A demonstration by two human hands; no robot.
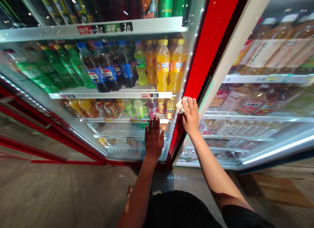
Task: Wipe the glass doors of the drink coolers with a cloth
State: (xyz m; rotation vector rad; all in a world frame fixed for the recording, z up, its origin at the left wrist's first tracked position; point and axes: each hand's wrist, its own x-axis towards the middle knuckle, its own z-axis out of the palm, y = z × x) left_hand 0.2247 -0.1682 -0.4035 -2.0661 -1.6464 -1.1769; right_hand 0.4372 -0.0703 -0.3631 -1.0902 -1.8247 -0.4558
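My right hand (191,118) holds a crumpled whitish cloth (181,105) under its fingers, against the right edge of the drinks cooler's glass door (178,81), beside the red frame (204,58). To its left, my left hand (154,139) has its fingers stretched upward in front of the glass, with nothing in it. I cannot tell whether its palm touches the glass. Behind the glass, orange soda bottles (163,66), dark cola bottles (108,69) and green bottles (63,66) stand on shelves, with small juice bottles on a lower shelf.
A second cooler (250,118) with bottles and multipacks stands on the right. Another red-framed cooler door with a handle (46,123) is at the left. Below lies the grey floor (73,192), with a piece of cardboard (279,188) at the lower right.
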